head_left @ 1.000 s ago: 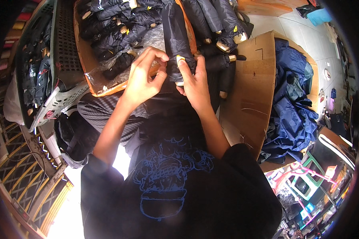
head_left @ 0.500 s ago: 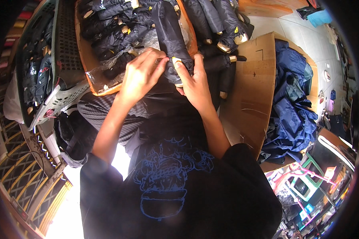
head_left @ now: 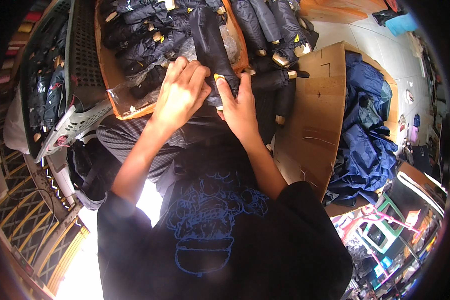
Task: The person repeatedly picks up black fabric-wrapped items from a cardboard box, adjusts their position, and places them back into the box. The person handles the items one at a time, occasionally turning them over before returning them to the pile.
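Note:
A folded black umbrella stretches away from me over the near right part of an orange-edged box. Its near end is between my hands. My right hand is closed round that end from the right, the thumb lying along it beside a small yellow tag. On the other side, my left hand has its fingers curled in against the umbrella's left side, knuckles up. Its fingertips are hidden, so what they pinch there does not show.
The orange-edged box holds several black folded umbrellas and clear plastic. More umbrellas lie to its right. A dark perforated crate stands at left. At right, a cardboard box holds blue fabric.
My left hand has rolled so its knuckles face up and its fingers curl tighter against the umbrella. My right hand and the umbrella's near end have shifted slightly left and toward me.

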`<state>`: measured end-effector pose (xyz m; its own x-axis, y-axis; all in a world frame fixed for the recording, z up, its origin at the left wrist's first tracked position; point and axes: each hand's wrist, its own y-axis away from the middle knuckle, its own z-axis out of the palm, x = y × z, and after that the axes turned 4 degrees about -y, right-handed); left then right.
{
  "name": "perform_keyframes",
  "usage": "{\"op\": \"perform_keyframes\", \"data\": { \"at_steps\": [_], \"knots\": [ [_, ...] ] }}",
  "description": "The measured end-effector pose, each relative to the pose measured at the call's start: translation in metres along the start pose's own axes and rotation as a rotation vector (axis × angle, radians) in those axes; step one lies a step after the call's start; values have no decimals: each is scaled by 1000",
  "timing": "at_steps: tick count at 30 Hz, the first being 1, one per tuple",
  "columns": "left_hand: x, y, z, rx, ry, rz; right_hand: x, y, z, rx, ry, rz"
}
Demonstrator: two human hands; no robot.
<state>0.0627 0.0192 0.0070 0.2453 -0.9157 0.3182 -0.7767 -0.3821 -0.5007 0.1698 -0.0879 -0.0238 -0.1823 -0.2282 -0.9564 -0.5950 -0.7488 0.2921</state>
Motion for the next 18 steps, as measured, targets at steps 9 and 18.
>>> {"op": "perform_keyframes", "data": {
  "at_steps": [9,18],
  "knots": [
    [9,26,-1,49,-29,-29,17,4,20,90,100,-87],
    [10,28,-3,206,183,-252,3,8,20,-87,-244,-60]
  ]
}}
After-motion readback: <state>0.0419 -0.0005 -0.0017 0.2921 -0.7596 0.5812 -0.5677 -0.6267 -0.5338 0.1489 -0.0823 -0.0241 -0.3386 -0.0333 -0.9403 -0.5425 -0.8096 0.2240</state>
